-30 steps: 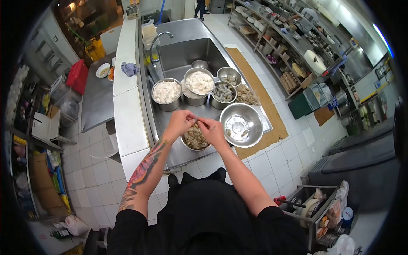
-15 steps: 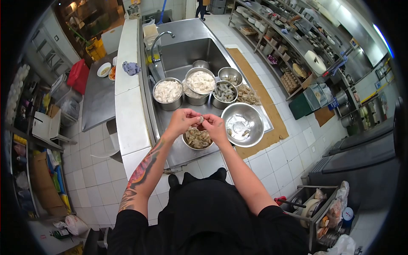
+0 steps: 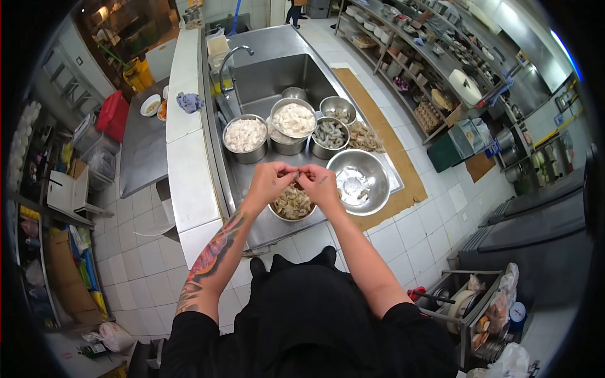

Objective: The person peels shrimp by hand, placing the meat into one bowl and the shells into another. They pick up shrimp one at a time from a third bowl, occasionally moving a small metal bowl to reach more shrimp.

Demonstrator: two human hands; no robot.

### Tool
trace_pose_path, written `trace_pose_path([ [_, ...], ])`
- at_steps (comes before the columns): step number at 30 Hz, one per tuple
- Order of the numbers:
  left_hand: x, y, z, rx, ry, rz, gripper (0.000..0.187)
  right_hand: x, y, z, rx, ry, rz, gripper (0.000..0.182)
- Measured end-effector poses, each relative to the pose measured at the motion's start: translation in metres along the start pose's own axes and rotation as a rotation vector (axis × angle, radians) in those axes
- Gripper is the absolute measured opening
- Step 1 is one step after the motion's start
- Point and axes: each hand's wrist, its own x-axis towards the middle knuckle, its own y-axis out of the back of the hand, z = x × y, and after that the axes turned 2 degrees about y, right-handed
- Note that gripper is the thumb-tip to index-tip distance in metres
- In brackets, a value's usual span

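My left hand and my right hand meet fingertip to fingertip, both pinched on a small shrimp that the fingers mostly cover. Right beneath them stands a pot of brownish shrimp, partly hidden by my hands. To the right of my right hand is a wide steel bowl with a few small pieces in it. Farther back, a metal container holds grey shrimp, and a heap of shells lies beside it.
A pot of white pieces and a bowl of white pieces, resting on another pot, stand behind my hands. A smaller bowl sits near the sink basin with its faucet. Tiled ledge runs along the left.
The fingertips of both hands have drawn closer around the shrimp, which shows less now. The view has shifted slightly; the containers keep their places.
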Motion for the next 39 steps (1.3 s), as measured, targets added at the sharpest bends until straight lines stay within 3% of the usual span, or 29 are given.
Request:
trace_pose_path([
  [2, 0.001, 0.001, -0.001, -0.014, 0.003, -0.003, 0.016, 0.000, -0.002, 0.008, 0.428, -0.196, 0.005, 0.020],
  [5, 0.007, 0.001, -0.005, -0.109, -0.047, -0.007, 0.015, -0.002, -0.002, 0.005, 0.632, -0.208, 0.030, 0.018],
  [9, 0.009, 0.001, -0.011, -0.131, -0.034, 0.033, 0.013, -0.002, -0.006, 0.004, 0.673, -0.202, 0.032, 0.020],
  [12, 0.005, 0.000, -0.001, -0.084, -0.028, 0.066, 0.013, -0.002, -0.003, -0.005, 0.551, -0.193, -0.008, 0.021],
  [14, 0.001, -0.002, 0.005, -0.033, -0.033, 0.073, 0.013, -0.002, -0.001, -0.008, 0.295, -0.105, -0.008, 0.021],
  [18, 0.001, -0.003, 0.003, -0.117, -0.054, 0.101, 0.016, -0.001, 0.001, -0.012, 0.293, -0.144, 0.008, 0.020],
  [23, 0.009, -0.002, -0.015, -0.336, -0.021, 0.035, 0.015, -0.003, -0.001, -0.002, 0.730, -0.232, 0.011, 0.021],
  [27, 0.001, 0.002, 0.005, -0.135, -0.037, 0.055, 0.017, -0.001, 0.002, -0.002, 0.696, -0.193, -0.006, 0.023],
  [29, -0.001, 0.000, 0.009, -0.037, -0.057, 0.059, 0.017, -0.002, 0.007, -0.009, 0.267, -0.038, -0.001, 0.022],
  [32, -0.001, -0.002, 0.002, 0.042, -0.113, 0.061, 0.017, 0.003, 0.009, -0.005, 0.022, 0.008, -0.035, 0.021],
  [39, 0.000, -0.002, 0.008, -0.046, -0.108, 0.076, 0.017, -0.004, -0.001, 0.000, 0.540, -0.157, 0.054, 0.017],
])
